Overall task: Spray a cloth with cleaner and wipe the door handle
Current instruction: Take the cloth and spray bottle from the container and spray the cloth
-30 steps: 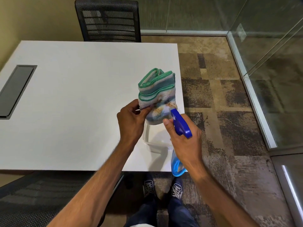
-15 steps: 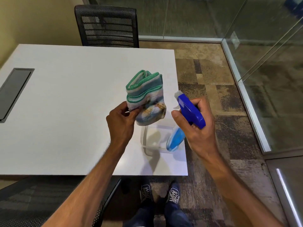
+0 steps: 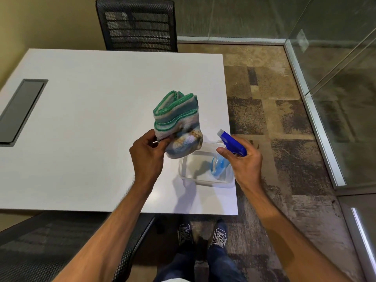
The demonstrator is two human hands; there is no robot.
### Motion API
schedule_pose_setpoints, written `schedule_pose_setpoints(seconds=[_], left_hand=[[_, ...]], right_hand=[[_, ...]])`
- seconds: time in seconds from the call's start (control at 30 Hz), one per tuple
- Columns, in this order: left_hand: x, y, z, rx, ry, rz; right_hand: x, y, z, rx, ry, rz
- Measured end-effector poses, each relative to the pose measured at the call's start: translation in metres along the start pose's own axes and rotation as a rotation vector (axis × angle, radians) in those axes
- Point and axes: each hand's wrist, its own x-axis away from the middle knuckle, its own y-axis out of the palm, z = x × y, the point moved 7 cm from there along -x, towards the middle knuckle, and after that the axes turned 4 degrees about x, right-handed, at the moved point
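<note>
We are pinching the bunched cloth (image 3: 178,127) upright in our left hand (image 3: 147,157); our right hand (image 3: 243,161) is gripping the spray bottle (image 3: 228,148), nozzle pointing up-left toward it.

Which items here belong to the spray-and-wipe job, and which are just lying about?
In use:
- folded cloth, held in the left hand
- spray bottle, held in the right hand

Lying about:
- clear plastic container on the white table
- mesh chair

Floor: you stand on patchwork brown carpet (image 3: 274,119).
Furniture: white table (image 3: 91,129), black mesh chair (image 3: 138,25) behind it.
Walls: glass partition (image 3: 335,68) to your right.
</note>
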Motion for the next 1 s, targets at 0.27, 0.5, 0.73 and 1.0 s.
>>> schedule_pose_setpoints(seconds=[0.27, 0.5, 0.73, 1.0], left_hand=[[0.002, 0.003, -0.002, -0.041, 0.025, -0.044], [0.001, 0.004, -0.004, -0.055, 0.040, -0.057], [0.003, 0.007, -0.002, -0.054, 0.028, -0.073], [0.002, 0.007, -0.001, -0.051, 0.025, -0.073]], right_hand=[[-0.005, -0.001, 0.018, 0.122, -0.032, -0.018], [-0.012, -0.003, 0.020, 0.179, -0.015, -0.049], [-0.017, -0.011, 0.018, 0.238, 0.000, -0.068], [-0.023, -0.022, 0.017, 0.324, -0.020, -0.089]])
